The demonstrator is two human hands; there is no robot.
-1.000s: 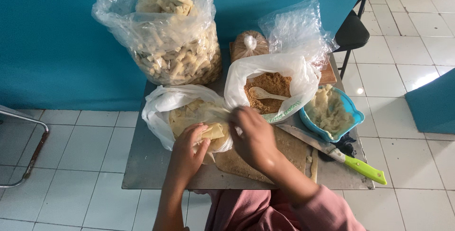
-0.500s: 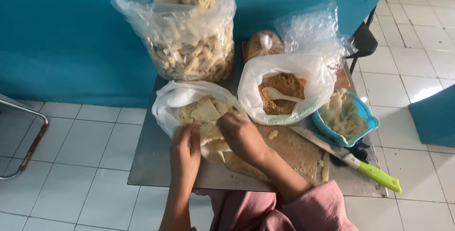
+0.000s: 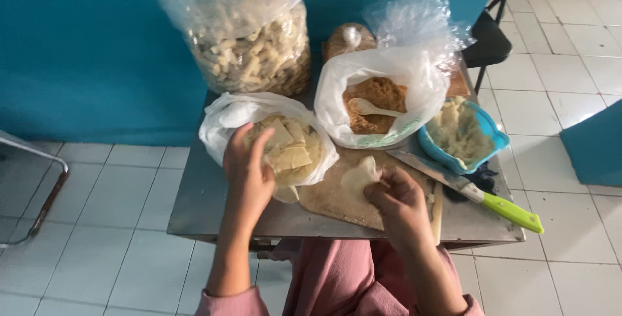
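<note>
Over dull steel table (image 3: pixel 207 199), right hand (image 3: pixel 400 200) fingers pinch floppy round wrapper (image 3: pixel 360 175); left hand (image 3: pixel 247 172) fingers spread.

Teal-blue wall (image 3: pixel 78 50) across upper left. White floor tiles (image 3: pixel 116 193) w/ grey grout. Grey metal table (image 3: pixel 201 206). Pale cream wrapper (image 3: pixel 359 175) at ctr. Brown crumbs (image 3: pixel 376 95) in a clear bag. Blue bowl (image 3: pixel 487 136), lime-green knife handle (image 3: pixel 513 213), pink sleeves (image 3: pixel 227 303) along bottom.

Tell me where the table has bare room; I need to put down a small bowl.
Bare metal shows on the table's left edge, beside the left hand and wrapper bag, and at the front right corner under the knife. The middle and back are crowded with bags, the board and blue bowl.
</note>
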